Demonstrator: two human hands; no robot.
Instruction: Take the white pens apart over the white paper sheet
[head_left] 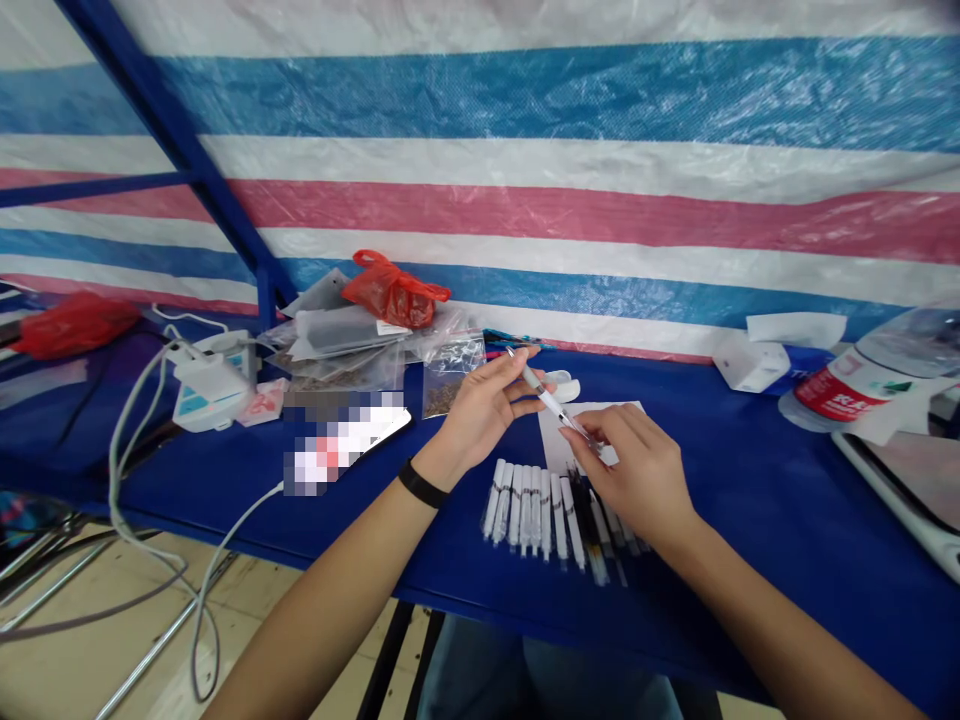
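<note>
A white pen (550, 401) with a silver tip slants between my hands over the table. My left hand (484, 405), with a black band on the wrist, pinches its upper part between thumb and fingers. At the pen's lower end, my right hand (634, 470) is closed on it with thumb and fingertips. Just below lies a row of white pens (531, 508), side by side in clear sleeves. Several dark, thin pieces (589, 525) lie at the row's right end, partly under my right hand. Behind the hands is a white paper sheet (555, 450).
A lit phone (352, 440) on a cable and a power strip (214, 380) are at left. Clear bags (345, 365) and a red plastic bag (394, 290) lie at the back. A large bottle (855, 385) and a tissue pack (806, 362) stand at right.
</note>
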